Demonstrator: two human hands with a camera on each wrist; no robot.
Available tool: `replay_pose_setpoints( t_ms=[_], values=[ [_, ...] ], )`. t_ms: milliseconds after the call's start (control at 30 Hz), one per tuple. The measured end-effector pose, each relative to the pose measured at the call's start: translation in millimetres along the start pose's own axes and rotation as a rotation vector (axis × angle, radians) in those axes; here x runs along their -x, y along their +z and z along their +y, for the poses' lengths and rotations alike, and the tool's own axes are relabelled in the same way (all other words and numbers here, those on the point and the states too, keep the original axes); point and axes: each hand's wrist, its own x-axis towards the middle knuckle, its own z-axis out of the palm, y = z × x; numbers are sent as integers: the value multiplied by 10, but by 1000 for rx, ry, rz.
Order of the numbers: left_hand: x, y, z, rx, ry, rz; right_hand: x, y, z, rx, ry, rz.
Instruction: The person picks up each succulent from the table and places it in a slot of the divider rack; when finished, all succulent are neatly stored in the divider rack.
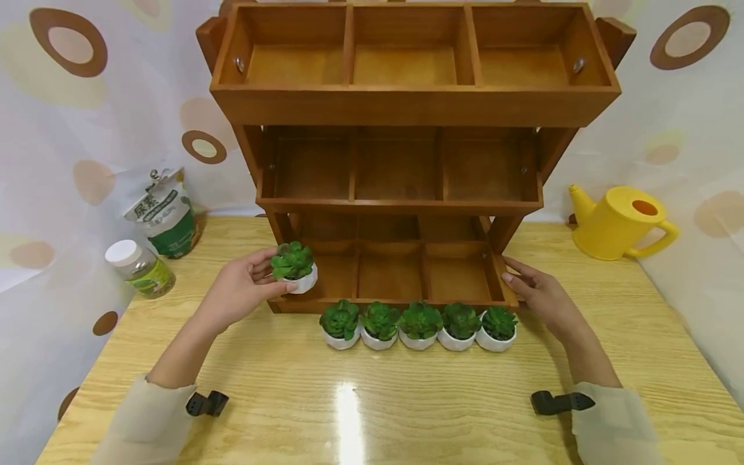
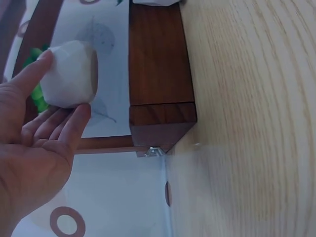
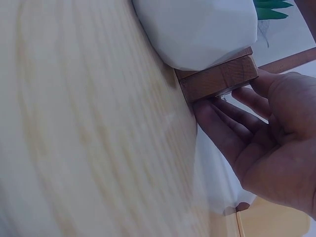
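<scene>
My left hand [image 1: 241,284] grips a small potted succulent [image 1: 296,271], thumb on one side of the white faceted pot and fingers on the other. In the left wrist view the pot [image 2: 71,74] is raised beside the shelf's bottom board. It hangs over the front left corner of the brown three-tier wooden shelf [image 1: 407,106]. My right hand [image 1: 540,294] holds the lower right end of that shelf; its fingers [image 3: 224,126] bend against the end board [image 3: 219,79]. Several like succulents [image 1: 418,323] stand in a row along the shelf's front.
A yellow watering can [image 1: 616,223] stands at the right rear of the wooden table [image 1: 442,407]. Left of the shelf are a white-capped jar [image 1: 142,268] and a green and white pouch [image 1: 165,216]. Patterned cloth [image 1: 52,148] covers the walls behind.
</scene>
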Motion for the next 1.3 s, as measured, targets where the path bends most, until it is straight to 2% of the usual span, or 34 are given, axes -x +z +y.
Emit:
replay_pose_setpoints(
  t_ms=[233, 533, 1000, 1300],
  values=[
    [-141, 53, -10, -21, -9, 11, -5, 4, 4, -7, -8, 11],
    [-315, 164, -39, 13, -7, 3, 1, -27, 16, 0, -10, 18],
    [-439, 333, -28, -46, 34, -49, -2, -16, 27, 13, -14, 26],
    [-516, 431, 0, -118, 40, -16, -9, -10, 40, 4, -12, 15]
  ],
)
